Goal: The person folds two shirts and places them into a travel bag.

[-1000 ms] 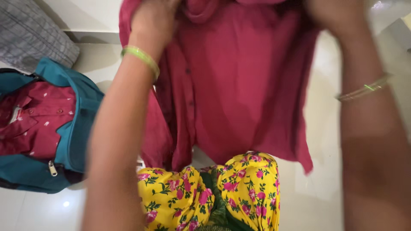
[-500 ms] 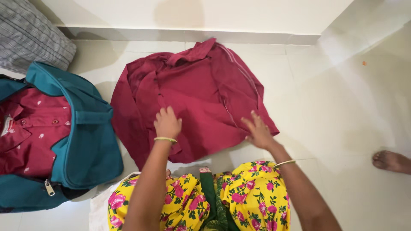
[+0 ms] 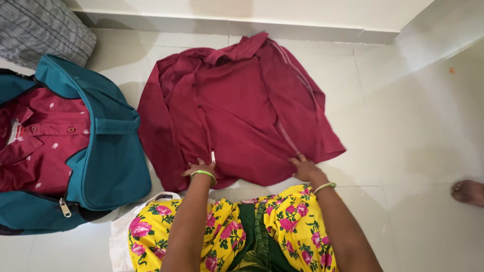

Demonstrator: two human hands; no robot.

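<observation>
A maroon button-up shirt [image 3: 237, 106] lies spread on the white tiled floor in front of me, collar toward the wall. My left hand [image 3: 200, 168] grips its near hem at the button placket. My right hand [image 3: 304, 168] pinches the near hem further right, by a side seam. Both wrists carry green bangles. My lap in yellow floral cloth [image 3: 237, 231] fills the bottom of the view.
An open teal bag [image 3: 103, 151] at the left holds a folded maroon dotted shirt [image 3: 40, 146]. A grey checked cloth [image 3: 43, 27] lies at the top left. Another person's bare foot [image 3: 468, 192] rests at the right edge. A white skirting [image 3: 302, 31] runs behind the shirt.
The shirt, held up in the air a second ago, now lies flat on the floor. Both hands slid toward me from its middle to its near hem and closed on it.
</observation>
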